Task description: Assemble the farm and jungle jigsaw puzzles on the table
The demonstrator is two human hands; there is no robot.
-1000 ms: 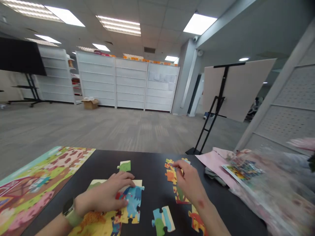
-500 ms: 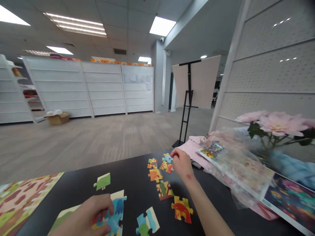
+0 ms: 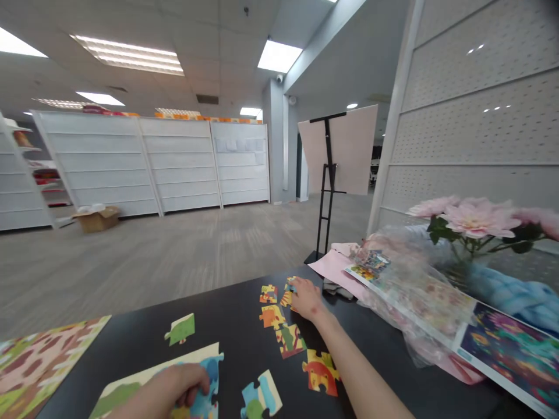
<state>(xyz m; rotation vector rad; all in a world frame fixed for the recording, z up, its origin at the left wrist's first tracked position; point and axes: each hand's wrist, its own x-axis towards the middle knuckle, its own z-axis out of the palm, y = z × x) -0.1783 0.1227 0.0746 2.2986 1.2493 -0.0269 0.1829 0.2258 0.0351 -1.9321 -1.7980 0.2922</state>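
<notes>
My left hand [image 3: 177, 387] lies over a partly joined puzzle section [image 3: 212, 372] with green, blue and cream parts. Its fingers are curled down on the surface, and what they hold, if anything, is hidden. At the far edge of the table, my right hand [image 3: 307, 298] has its fingertips closed on a small blue and yellow puzzle piece [image 3: 290, 282], mostly covered by the fingers. Beside it lie a red and yellow piece [image 3: 268, 294], an orange piece [image 3: 272, 316] and a green and red piece [image 3: 290, 340]. A red-orange piece [image 3: 320, 372] is close to my right forearm.
A blue and green piece [image 3: 262, 396] and a green piece [image 3: 180, 329] lie loose on the black table [image 3: 236, 337]. At the left is a cow-patterned puzzle [image 3: 39, 361]. Plastic packaging [image 3: 414, 291], picture sheets [image 3: 515, 349] and pink flowers [image 3: 480, 218] crowd the right side.
My right hand has shifted left and lowered over the far pieces, covering the blue one. My left hand has moved slightly down over the puzzle section. The camera view has tilted slightly.
</notes>
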